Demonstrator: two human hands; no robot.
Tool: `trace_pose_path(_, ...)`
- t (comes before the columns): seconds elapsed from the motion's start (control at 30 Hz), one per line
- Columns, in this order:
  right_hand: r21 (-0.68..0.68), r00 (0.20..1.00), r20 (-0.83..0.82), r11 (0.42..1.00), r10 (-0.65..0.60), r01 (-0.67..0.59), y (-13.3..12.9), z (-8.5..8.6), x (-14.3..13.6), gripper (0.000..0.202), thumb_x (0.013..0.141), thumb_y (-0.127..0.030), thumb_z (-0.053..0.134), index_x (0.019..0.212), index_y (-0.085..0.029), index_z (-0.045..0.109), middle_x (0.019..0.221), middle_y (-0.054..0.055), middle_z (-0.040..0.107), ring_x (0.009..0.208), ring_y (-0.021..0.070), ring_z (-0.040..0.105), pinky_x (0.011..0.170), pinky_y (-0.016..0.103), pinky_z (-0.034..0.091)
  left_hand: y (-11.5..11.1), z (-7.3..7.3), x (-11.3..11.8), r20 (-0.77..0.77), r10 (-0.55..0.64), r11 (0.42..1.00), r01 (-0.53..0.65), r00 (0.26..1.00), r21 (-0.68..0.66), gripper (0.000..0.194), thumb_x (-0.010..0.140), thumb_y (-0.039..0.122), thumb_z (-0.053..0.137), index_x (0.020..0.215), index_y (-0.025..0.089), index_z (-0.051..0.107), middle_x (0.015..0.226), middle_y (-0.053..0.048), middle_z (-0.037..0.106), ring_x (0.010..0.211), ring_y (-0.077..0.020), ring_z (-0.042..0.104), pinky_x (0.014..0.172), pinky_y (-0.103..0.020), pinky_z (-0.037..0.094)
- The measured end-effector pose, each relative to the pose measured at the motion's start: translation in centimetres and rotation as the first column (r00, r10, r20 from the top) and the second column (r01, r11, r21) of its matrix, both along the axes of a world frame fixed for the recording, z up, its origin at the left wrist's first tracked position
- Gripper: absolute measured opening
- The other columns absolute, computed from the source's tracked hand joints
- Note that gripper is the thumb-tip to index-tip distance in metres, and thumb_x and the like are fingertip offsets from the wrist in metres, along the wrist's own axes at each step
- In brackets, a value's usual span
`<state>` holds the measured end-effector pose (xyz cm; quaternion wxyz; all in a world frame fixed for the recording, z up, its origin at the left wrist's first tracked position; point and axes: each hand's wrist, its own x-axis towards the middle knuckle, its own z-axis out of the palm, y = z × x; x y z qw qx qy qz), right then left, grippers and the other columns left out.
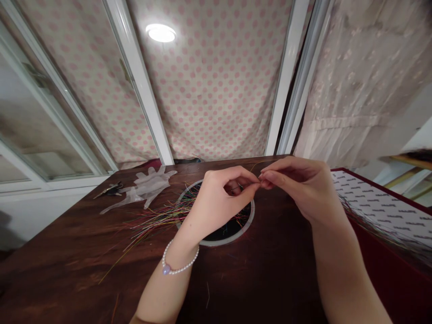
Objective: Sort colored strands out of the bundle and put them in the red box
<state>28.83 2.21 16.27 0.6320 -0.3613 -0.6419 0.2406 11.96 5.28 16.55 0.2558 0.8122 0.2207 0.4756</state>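
My left hand (224, 195), with a pearl bracelet (180, 271) at its wrist, is raised over a round dish (252, 218) with a dark inside and a pale rim. Its thumb and forefinger are pinched together. My right hand (300, 182) meets it from the right, also in a pinch, with the fingertips of both hands touching. A thin yellowish wire (255, 165) rises behind the fingertips; whether both hands hold it is too small to tell. Many coloured wires (158, 220) lie across the dish's left rim and onto the table.
A clear plastic glove (148, 185) and keys (110, 191) lie at the back left of the dark wooden table (84, 252). At the right stands an open red box (381, 261) with a printed white lid lining (384, 202) and more wires. Polka-dot curtains hang behind.
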Motion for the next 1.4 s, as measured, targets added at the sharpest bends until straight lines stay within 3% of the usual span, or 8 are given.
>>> trace_pose_path(0.13, -0.024, 0.999, -0.024, 0.999, 0.033, -0.034, 0.06, -0.04, 0.07, 0.002, 0.074, -0.021, 0.072, 0.076, -0.020, 0.071, 0.066, -0.001, 0.069, 0.061, 0.0101, 0.065, 0.059, 0.021, 0.055, -0.04, -0.04, 0.00, -0.030, -0.011, 1.000, 0.011, 0.999, -0.002, 0.006, 0.080, 0.014, 0.060, 0.080, 0.017, 0.066, 0.064, 0.001, 0.064, 0.050, -0.0068, 0.051, 0.044, -0.017, 0.040)
trace_pose_path(0.27, -0.025, 0.999, -0.043, 1.000, 0.015, -0.016, 0.10, 0.01, -0.07, 0.001, 0.073, -0.021, 0.072, 0.074, -0.021, 0.071, 0.064, -0.002, 0.068, 0.058, 0.0092, 0.064, 0.056, 0.019, 0.054, 0.03, -0.27, 0.23, -0.043, 0.081, 0.989, -0.074, 0.996, 0.129, 0.005, 0.080, 0.015, 0.059, 0.080, 0.018, 0.062, 0.056, 0.005, 0.054, 0.045, -0.0063, 0.042, 0.042, -0.018, 0.035)
trace_pose_path(0.5, -0.077, 0.995, -0.086, 0.996, -0.040, 0.033, 0.41, -0.09, -0.26, 0.003, 0.072, -0.023, 0.073, 0.071, -0.022, 0.071, 0.063, -0.001, 0.067, 0.055, 0.0103, 0.064, 0.052, 0.020, 0.056, 0.10, -0.52, 0.74, -0.061, 0.348, 0.828, -0.276, 0.935, 0.489, 0.012, 0.082, 0.015, 0.055, 0.088, 0.019, 0.064, 0.060, 0.004, 0.056, 0.048, -0.0073, 0.046, 0.047, -0.020, 0.035)
trace_pose_path(0.73, -0.105, 0.990, -0.140, 0.994, -0.019, 0.004, 0.56, -0.24, -0.34, 0.003, 0.071, -0.022, 0.074, 0.070, -0.021, 0.071, 0.060, -0.001, 0.067, 0.053, 0.0090, 0.062, 0.050, 0.018, 0.054, 0.30, -0.69, 0.79, -0.033, 0.383, 0.769, -0.299, 0.923, 0.565, 0.012, 0.082, 0.013, 0.055, 0.083, 0.017, 0.066, 0.059, 0.004, 0.055, 0.048, -0.0075, 0.046, 0.047, -0.022, 0.035)
trace_pose_path(0.9, -0.131, 0.992, -0.127, 0.991, 0.013, -0.030, 0.56, -0.23, -0.38, 0.005, 0.072, -0.022, 0.073, 0.071, -0.019, 0.070, 0.059, -0.001, 0.066, 0.053, 0.0088, 0.062, 0.050, 0.018, 0.053, 0.31, -0.45, 0.60, -0.022, 0.296, 0.853, -0.254, 0.955, 0.457, 0.011, 0.079, 0.011, 0.058, 0.082, 0.018, 0.065, 0.059, 0.005, 0.055, 0.047, -0.0066, 0.044, 0.047, -0.020, 0.035)
trace_pose_path(1.03, -0.107, 0.997, -0.074, 0.994, 0.018, -0.026, 0.54, -0.31, -0.21, 0.007, 0.076, -0.026, 0.070, 0.074, -0.019, 0.070, 0.063, 0.000, 0.067, 0.057, 0.0092, 0.063, 0.053, 0.018, 0.055, 0.29, -0.26, 0.40, 0.014, 0.197, 0.940, -0.193, 0.980, 0.281, 0.007, 0.078, 0.012, 0.060, 0.077, 0.018, 0.065, 0.053, 0.006, 0.050, 0.044, -0.0061, 0.038, 0.044, -0.019, 0.033)
trace_pose_path(1.2, -0.041, 0.996, 0.074, 0.998, -0.044, 0.047, 0.03, -0.14, 0.08, 0.012, 0.084, -0.025, 0.060, 0.082, -0.019, 0.070, 0.072, 0.001, 0.069, 0.066, 0.0106, 0.066, 0.062, 0.020, 0.057, 0.28, -0.17, 0.23, 0.115, 0.157, 0.986, -0.162, 0.981, 0.033, 0.006, 0.079, 0.018, 0.062, 0.076, 0.016, 0.067, 0.052, 0.005, 0.047, 0.045, -0.0068, 0.036, 0.041, -0.019, 0.029)
trace_pose_path(1.4, 0.323, 0.850, 0.388, 0.917, -0.356, 0.236, -0.40, -0.11, -0.52, 0.012, 0.079, -0.013, 0.064, 0.087, -0.021, 0.069, 0.085, 0.001, 0.069, 0.079, 0.0126, 0.064, 0.068, 0.023, 0.053, 0.36, 0.02, 0.23, 0.148, 0.069, 0.976, -0.036, 0.987, -0.213, 0.007, 0.078, 0.018, 0.063, 0.074, 0.013, 0.067, 0.054, 0.002, 0.051, 0.049, -0.0071, 0.040, 0.043, -0.019, 0.030)
